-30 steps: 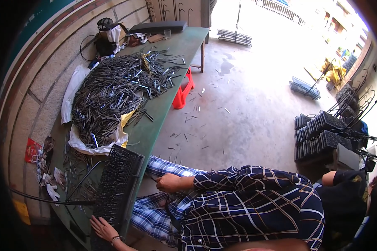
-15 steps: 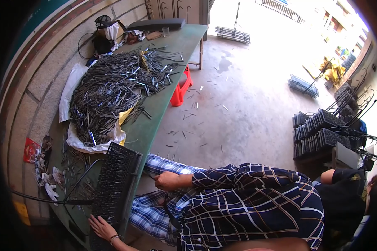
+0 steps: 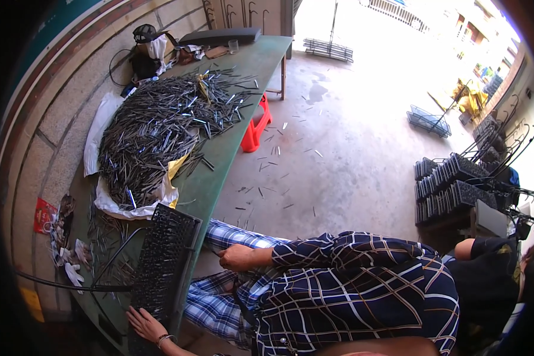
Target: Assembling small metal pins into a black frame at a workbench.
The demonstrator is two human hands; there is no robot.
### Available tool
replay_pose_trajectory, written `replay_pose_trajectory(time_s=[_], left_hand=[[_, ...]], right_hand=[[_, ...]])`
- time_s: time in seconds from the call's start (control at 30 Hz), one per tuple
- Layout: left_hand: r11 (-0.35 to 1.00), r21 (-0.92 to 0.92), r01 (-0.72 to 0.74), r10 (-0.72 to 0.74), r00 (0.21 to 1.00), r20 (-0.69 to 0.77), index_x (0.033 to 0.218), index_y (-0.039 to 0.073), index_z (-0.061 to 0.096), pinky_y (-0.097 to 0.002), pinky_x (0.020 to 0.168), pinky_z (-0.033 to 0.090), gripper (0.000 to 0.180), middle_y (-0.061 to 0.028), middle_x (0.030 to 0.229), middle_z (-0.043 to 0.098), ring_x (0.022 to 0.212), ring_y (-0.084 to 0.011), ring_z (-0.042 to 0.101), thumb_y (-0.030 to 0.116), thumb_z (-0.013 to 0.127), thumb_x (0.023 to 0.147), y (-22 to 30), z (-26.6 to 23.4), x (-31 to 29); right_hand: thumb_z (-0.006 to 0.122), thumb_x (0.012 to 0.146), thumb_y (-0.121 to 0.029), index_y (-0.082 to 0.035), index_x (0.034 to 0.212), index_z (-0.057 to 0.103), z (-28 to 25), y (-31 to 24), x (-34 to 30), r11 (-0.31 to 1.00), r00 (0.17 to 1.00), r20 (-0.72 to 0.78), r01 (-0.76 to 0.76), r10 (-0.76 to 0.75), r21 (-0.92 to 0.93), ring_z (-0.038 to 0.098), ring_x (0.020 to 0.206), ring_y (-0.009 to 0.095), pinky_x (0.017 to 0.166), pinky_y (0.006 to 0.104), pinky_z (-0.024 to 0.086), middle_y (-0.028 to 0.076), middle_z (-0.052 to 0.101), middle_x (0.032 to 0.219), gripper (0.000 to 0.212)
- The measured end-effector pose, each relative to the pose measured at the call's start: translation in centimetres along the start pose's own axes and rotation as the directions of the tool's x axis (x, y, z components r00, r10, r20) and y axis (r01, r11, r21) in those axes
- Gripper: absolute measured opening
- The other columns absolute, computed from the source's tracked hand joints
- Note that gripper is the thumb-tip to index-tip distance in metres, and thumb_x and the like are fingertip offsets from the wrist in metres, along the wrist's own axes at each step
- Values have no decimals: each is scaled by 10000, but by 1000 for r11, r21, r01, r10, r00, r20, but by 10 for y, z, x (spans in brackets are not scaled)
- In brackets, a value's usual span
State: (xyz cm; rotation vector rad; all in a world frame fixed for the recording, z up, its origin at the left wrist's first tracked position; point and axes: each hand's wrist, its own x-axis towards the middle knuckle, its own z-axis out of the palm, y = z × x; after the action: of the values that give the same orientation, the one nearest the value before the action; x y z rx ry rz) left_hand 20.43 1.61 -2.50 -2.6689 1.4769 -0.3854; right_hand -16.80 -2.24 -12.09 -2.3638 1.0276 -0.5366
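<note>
My left hand, a bracelet at its wrist, lies with its fingers stretched on the near end of a black rack. The rack has rows of many thin upright pieces and stands at the edge of the green table, with black rods running from its side. Over my lap, my right hand is closed, apart from the rack. A thin dark strip shows at its fingertips. Beyond the rack, a large heap of thin dark metal strips lies on an opened white sack.
Loose strips and some white gloves lie along the wall side. A red stool stands beside the table, with strips scattered on the floor. Stacked black racks stand at the right, near another person. More racks stand farther off.
</note>
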Motion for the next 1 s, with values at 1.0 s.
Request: replay_pose_trajectory(time_s=[1.0], left_hand=[[999,-47,-28,24,996,-89,1406,143,330,-409,1036,295,513,-95,1437,341,1298,-273,348,411,298,969,-4,12,7]], right_hand=[[571,767,-118,-14,751,627,2,5,-1,998,999,-47,9,-6,57,600,689,305,619,406,500,136,565,766,119]])
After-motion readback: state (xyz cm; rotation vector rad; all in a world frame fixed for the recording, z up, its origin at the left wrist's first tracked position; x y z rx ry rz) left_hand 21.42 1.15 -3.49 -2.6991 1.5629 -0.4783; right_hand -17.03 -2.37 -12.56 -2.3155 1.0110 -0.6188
